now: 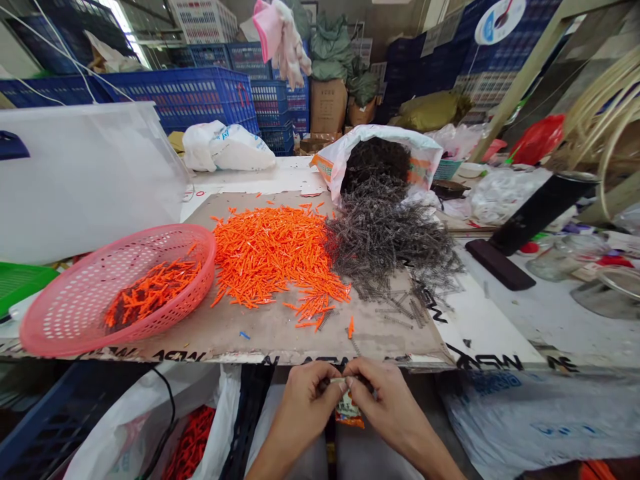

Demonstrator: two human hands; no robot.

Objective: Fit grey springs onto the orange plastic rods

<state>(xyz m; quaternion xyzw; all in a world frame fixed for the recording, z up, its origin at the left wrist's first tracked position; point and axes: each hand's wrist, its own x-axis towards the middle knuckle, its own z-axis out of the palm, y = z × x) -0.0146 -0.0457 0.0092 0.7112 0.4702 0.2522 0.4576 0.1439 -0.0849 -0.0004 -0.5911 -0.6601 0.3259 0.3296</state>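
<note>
At the table's front edge, my left hand (307, 393) and my right hand (383, 397) pinch the top of a small printed packet (350, 412), which hangs between them over my lap. Its lower end is orange, and the fingers cover its upper part. Just beyond the hands lie a single orange plastic piece (351, 327) and a thin spring (356, 347). A heap of small pointed orange plastic pieces (275, 250) covers the middle of the cardboard. To its right spreads a pile of dark metal springs (385, 233), spilling from a white sack (425, 150).
A pink perforated basket (37, 323) at the left holds orange pieces. Behind it stands a translucent white bin (85, 180). A black stand-like object (540, 213) is on the right. Below the table, an open white bag (120, 427) holds red pieces. Blue crates (180, 93) are stacked behind.
</note>
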